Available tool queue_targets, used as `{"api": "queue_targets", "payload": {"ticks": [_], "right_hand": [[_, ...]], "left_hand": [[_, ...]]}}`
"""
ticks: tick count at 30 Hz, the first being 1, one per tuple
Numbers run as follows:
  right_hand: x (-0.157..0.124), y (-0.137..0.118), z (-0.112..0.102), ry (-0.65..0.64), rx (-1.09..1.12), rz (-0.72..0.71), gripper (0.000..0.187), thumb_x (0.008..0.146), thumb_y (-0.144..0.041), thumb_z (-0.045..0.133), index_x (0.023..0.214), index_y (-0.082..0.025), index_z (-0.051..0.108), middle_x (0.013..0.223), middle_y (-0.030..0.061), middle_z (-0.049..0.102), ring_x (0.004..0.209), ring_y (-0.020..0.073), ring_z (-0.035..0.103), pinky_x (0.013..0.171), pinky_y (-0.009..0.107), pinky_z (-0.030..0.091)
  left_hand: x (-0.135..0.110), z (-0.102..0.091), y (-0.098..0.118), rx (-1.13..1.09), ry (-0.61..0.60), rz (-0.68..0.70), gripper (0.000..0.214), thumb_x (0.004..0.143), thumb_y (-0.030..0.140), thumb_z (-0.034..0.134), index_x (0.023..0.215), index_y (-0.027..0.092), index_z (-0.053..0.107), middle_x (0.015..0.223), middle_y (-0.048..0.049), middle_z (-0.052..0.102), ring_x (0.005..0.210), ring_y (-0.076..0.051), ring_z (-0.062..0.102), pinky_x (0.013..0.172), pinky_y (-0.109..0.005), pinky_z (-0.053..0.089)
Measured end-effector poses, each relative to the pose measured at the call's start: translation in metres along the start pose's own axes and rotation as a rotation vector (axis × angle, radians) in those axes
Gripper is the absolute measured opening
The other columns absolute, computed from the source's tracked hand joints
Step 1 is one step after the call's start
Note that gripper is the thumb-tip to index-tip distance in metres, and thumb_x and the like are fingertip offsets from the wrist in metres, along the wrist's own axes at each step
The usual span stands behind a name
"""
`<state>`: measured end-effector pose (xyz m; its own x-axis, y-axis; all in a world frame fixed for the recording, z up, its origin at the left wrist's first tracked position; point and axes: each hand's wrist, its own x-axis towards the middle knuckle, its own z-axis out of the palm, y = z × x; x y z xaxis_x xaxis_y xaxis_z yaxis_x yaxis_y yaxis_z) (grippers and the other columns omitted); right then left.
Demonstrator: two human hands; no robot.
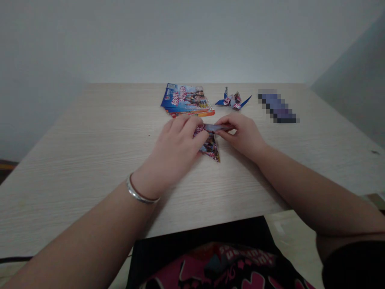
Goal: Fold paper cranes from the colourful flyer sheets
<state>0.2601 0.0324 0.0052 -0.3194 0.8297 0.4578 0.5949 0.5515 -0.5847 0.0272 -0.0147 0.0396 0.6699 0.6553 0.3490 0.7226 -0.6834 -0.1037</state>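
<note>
Between my hands is a partly folded piece of printed paper, with one pointed corner toward me. My left hand, with a silver bangle at the wrist, is closed on its left side, fingers over the top and thumb along the near face. At the upper right, my right hand pinches a narrow flap of the same paper between thumb and fingers. My fingers hide part of the folds. Just beyond lie a fanned stack of printed leaflets and a finished paper crane.
A blurred-out dark rectangular object lies at the back right. The pale wood-grain table meets a wall at its far edge. A dark cloth or bag with pink print is at the near edge.
</note>
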Motion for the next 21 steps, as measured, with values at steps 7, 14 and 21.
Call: {"api": "queue_targets", "payload": {"ticks": [7,14,21], "right_hand": [[-0.004,-0.009,-0.002,-0.107,-0.074,-0.107,0.008,0.085,-0.021,0.07,0.092,-0.022,0.073,0.09,0.0042,0.073,0.08,0.0198,0.065,0.077,0.036,0.054],[-0.008,-0.018,0.009,-0.119,0.051,0.015,0.018,0.078,-0.017,0.071,0.093,-0.024,0.064,0.089,0.0017,0.071,0.077,0.0182,0.064,0.072,0.034,0.054],[-0.006,-0.014,0.01,-0.201,0.045,-0.037,0.011,0.08,-0.018,0.068,0.08,-0.023,0.058,0.079,0.0005,0.064,0.07,0.0159,0.057,0.067,0.031,0.048]], "left_hand": [[-0.005,0.01,-0.014,-0.091,0.021,-0.152,0.092,0.087,0.038,0.075,0.162,0.012,0.029,0.163,-0.0245,0.042,0.152,-0.046,0.036,0.124,-0.065,0.029],[-0.004,0.012,-0.015,-0.098,0.0,-0.15,0.072,0.089,0.036,0.07,0.153,0.016,0.045,0.149,-0.0191,0.059,0.137,-0.04,0.051,0.118,-0.061,0.039],[-0.006,0.012,-0.016,-0.06,-0.036,-0.08,0.055,0.095,0.039,0.065,0.147,0.024,0.056,0.145,-0.0132,0.064,0.139,-0.04,0.052,0.126,-0.077,0.014]]}}
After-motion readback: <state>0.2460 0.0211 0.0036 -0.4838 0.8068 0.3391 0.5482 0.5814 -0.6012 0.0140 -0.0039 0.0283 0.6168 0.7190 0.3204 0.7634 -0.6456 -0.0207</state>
